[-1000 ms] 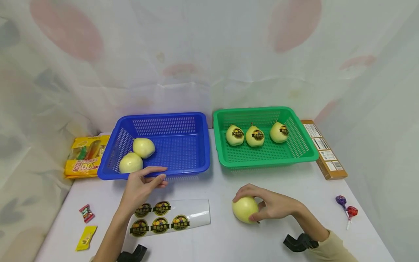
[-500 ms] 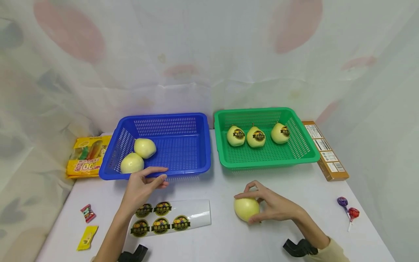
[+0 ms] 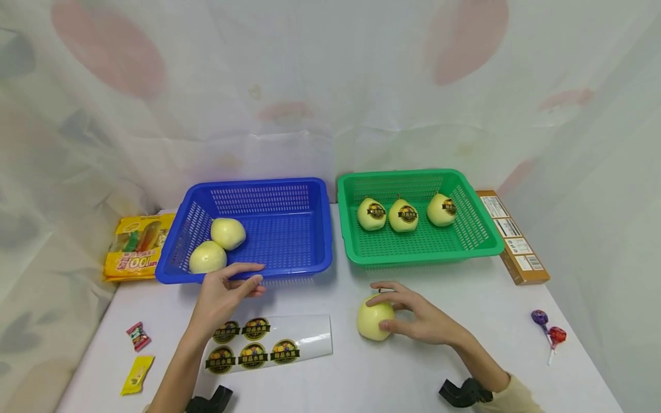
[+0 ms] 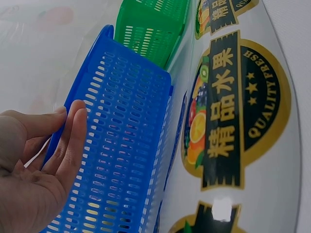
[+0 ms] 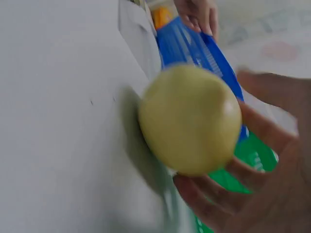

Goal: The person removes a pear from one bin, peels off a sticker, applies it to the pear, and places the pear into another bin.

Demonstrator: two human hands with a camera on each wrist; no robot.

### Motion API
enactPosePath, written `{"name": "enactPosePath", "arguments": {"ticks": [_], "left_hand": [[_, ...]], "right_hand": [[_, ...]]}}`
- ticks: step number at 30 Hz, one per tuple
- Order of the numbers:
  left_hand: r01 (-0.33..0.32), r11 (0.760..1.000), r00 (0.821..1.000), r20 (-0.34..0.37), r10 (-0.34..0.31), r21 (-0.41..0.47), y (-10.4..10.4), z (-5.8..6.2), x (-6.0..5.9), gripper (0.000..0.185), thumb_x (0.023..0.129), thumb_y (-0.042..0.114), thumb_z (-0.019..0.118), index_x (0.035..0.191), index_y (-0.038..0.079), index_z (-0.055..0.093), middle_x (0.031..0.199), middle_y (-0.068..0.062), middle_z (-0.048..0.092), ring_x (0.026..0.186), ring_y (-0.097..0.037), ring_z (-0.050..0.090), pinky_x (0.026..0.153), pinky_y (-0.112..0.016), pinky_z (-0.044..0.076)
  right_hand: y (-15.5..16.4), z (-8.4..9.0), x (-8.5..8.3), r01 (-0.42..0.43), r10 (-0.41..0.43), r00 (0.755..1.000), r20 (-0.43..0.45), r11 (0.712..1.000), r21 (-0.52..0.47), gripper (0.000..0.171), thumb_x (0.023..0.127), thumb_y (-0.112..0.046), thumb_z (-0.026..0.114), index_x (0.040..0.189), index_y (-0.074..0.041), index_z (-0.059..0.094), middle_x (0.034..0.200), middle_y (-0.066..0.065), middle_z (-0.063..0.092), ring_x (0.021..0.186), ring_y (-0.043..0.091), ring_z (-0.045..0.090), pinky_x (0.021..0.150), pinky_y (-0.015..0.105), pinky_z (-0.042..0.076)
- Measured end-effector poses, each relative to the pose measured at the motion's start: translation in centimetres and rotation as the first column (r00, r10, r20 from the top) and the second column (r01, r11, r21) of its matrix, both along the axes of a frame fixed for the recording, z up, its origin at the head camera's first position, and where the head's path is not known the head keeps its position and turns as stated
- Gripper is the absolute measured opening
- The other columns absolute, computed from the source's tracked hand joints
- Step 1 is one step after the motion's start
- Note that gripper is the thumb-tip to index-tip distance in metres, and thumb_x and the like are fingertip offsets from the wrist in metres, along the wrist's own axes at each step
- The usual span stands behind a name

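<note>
My left hand [image 3: 222, 298] pinches the front rim of the blue basket [image 3: 294, 271], thumb on one side of the rim and fingers on the other in the left wrist view. Two plain pale-yellow pears [image 3: 208, 257] sit in that basket's left end. On the white table, my right hand [image 3: 420, 318] holds another pear [image 3: 374, 321] between thumb and fingers; its stem points up, and no sticker shows on it. In the right wrist view this pear [image 5: 189, 119] is slightly blurred. A glossy sheet [image 3: 312, 338] with several round black-and-gold fruit stickers [image 3: 253, 355] lies beside the left forearm.
A green basket [image 3: 423, 258] at back right holds three pears [image 3: 403, 215] with stickers. A yellow candy bag [image 3: 136, 246] lies left of the blue basket, a brown box [image 3: 513, 238] right of the green one. Small wrapped candies [image 3: 138, 336] and two lollipops [image 3: 548, 327] lie near the sides.
The pear under my right hand has turned so its stem points up instead of toward me, and has shifted slightly left. My right fingers have changed their hold; my left hand stays put.
</note>
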State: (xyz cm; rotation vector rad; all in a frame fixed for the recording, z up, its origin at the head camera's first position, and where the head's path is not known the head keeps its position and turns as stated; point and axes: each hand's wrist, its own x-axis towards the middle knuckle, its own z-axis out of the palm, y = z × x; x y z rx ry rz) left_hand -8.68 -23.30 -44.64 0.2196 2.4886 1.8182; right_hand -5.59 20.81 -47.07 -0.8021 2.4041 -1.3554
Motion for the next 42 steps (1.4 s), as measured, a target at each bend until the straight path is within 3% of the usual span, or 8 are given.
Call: {"name": "enactPosePath", "arguments": {"ticks": [6,15,20,26,31,36,39,42], "left_hand": [[0.0,1.0,1.0,0.0,0.0,0.005,0.0,0.1,0.0,0.033,0.104,0.014,0.074,0.131,-0.005,0.073,0.108,-0.036,0.077,0.088,-0.028,0.085,0.082,-0.033,0.071],[0.006,1.0,0.999,-0.045,-0.006,0.019,-0.2,-0.2,0.3,0.028,0.104,0.011,0.074,0.131,0.002,0.075,0.119,-0.036,0.073,0.09,-0.028,0.085,0.082,-0.034,0.071],[0.02,0.999,0.99,-0.14,-0.013,0.05,-0.3,-0.5,1.3,0.031,0.103,0.004,0.073,0.133,-0.003,0.073,0.135,-0.017,0.072,0.094,-0.022,0.084,0.083,-0.034,0.071],[-0.013,1.0,0.991,-0.136,0.012,-0.007,-0.6,-0.8,3.7,0.028,0.101,0.004,0.075,0.128,0.0,0.075,0.122,-0.003,0.078,0.091,-0.012,0.082,0.085,-0.03,0.071],[0.027,0.993,0.994,-0.105,-0.039,-0.118,-0.4,-1.7,5.9,0.023,0.1,0.008,0.077,0.123,0.004,0.078,0.117,-0.014,0.079,0.094,-0.005,0.077,0.081,-0.025,0.07],[0.114,0.981,0.988,-0.086,-0.129,-0.158,0.2,-2.8,7.2,0.024,0.098,0.011,0.08,0.123,0.009,0.079,0.118,-0.011,0.081,0.102,-0.011,0.078,0.086,-0.025,0.069],[0.177,0.965,0.98,-0.057,-0.191,-0.195,0.3,-3.4,7.6,0.028,0.097,0.014,0.082,0.125,0.013,0.078,0.123,-0.007,0.081,0.11,-0.013,0.078,0.09,-0.026,0.069],[0.225,0.95,0.972,-0.022,-0.235,-0.215,0.2,-3.8,7.6,0.032,0.097,0.017,0.083,0.129,0.016,0.077,0.129,-0.005,0.079,0.117,-0.011,0.076,0.094,-0.029,0.069]], "right_hand": [[-1.5,-0.6,-0.1,0.056,-0.055,0.998,0.036,0.998,-0.03,0.047,0.096,-0.032,0.085,0.14,-0.028,0.07,0.158,0.018,0.057,0.147,0.039,0.055,0.112,0.03,0.059],[-1.0,-1.0,-1.2,-0.072,0.086,0.987,0.138,0.992,-0.104,0.05,0.1,-0.02,0.079,0.148,-0.02,0.065,0.164,0.019,0.054,0.158,0.032,0.048,0.119,0.02,0.05],[-1.1,-0.7,-1.2,-0.078,0.086,0.987,0.139,0.995,-0.06,0.05,0.1,-0.024,0.079,0.148,-0.026,0.065,0.166,0.016,0.053,0.158,0.042,0.045,0.12,0.027,0.051],[-1.2,0.4,-0.2,0.011,-0.011,0.999,-0.043,1.0,0.011,0.047,0.098,-0.028,0.083,0.143,-0.03,0.068,0.163,0.009,0.056,0.154,0.035,0.052,0.125,0.053,0.049],[-3.2,1.9,1.1,0.095,-0.12,0.956,-0.267,0.99,-0.103,0.033,0.096,-0.015,0.084,0.127,-0.02,0.075,0.144,0.0,0.07,0.138,0.024,0.065,0.12,0.04,0.055],[-8.1,2.4,2.5,-0.108,0.069,0.967,-0.245,0.983,-0.151,0.026,0.101,-0.014,0.077,0.127,-0.016,0.074,0.13,0.001,0.079,0.124,0.015,0.073,0.112,0.035,0.061],[-11.3,1.7,2.9,-0.211,0.203,0.97,-0.135,0.976,-0.051,0.031,0.106,-0.023,0.072,0.136,-0.015,0.071,0.136,0.001,0.078,0.13,0.011,0.072,0.113,0.035,0.061],[-14.0,0.5,2.8,-0.234,0.245,0.965,-0.093,0.966,0.112,0.037,0.107,-0.028,0.071,0.142,-0.018,0.067,0.146,-0.001,0.072,0.14,0.012,0.065,0.121,0.033,0.056]]}}
